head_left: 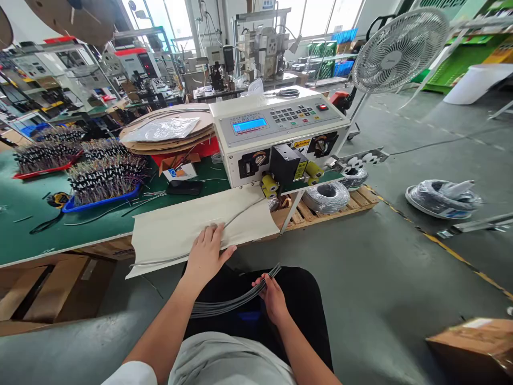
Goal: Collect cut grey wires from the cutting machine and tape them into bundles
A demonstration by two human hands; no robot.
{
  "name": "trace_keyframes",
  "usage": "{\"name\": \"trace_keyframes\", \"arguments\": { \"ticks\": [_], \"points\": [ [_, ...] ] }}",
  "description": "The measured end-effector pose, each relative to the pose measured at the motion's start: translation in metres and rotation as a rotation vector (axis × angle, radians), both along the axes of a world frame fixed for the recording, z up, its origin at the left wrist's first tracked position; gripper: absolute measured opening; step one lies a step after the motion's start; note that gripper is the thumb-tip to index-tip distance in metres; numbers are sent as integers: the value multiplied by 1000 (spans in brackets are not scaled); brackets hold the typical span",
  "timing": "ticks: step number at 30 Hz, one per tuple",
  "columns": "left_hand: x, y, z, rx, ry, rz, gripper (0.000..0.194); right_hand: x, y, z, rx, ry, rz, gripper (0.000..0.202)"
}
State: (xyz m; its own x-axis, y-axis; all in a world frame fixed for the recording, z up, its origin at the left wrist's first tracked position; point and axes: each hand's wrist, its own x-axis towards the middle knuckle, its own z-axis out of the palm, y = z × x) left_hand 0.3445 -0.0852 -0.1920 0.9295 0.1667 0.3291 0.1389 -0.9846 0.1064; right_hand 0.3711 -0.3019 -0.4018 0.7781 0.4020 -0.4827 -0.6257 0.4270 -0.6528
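My left hand (pixel 206 254) lies palm down over a cream sheet (pixel 176 224), fingers stretched out and thumb apart. Its fingertips are at a grey cable (pixel 242 212), which runs from the front of a white wire-cutting machine (pixel 280 133) down onto the sheet; whether they press on it I cannot tell. Over my lap, my right hand (pixel 272 297) is closed around one end of a bundle of grey cables (pixel 228 306). The bundle curves to the left and passes behind my left forearm.
Blue bins of wire pieces (pixel 106 182) and a black phone (pixel 184 187) are on the green table (pixel 24 224). Cable coils (pixel 326 198) rest on a pallet below the machine. A fan (pixel 390 59) stands behind right, and a cardboard box (pixel 476 342) sits at lower right.
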Motion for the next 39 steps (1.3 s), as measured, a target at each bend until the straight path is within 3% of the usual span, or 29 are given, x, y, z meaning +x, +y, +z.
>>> {"name": "trace_keyframes", "arguments": {
  "ticks": [3, 6, 9, 13, 16, 22, 33, 39],
  "points": [
    [-20, 0, -7, 23, -97, -32, 29, 1, 0, 0, -5, -1, -4, 41],
    [-41, -13, -27, 27, -200, -98, 16, 1, 2, 2, -1, -1, -2, 46],
    [-57, -37, -63, -104, -9, -109, 17, 1, 3, 5, 14, -14, 0, 48],
    [-66, -66, -115, -292, 317, -6, 28, 0, 3, 2, 22, -11, 0, 44],
    [-69, -74, -135, -308, 361, -9, 29, -1, 3, -1, 24, -17, 0, 42],
    [-73, -72, -137, -185, 360, -83, 30, -2, 3, -1, 9, -37, -29, 42],
    [-70, -71, -153, -227, 384, -129, 33, -4, 2, 1, 11, -50, -23, 42],
    [-72, -66, -143, -163, 380, -118, 30, -5, 6, -4, -3, -79, -21, 40]
  ]
}}
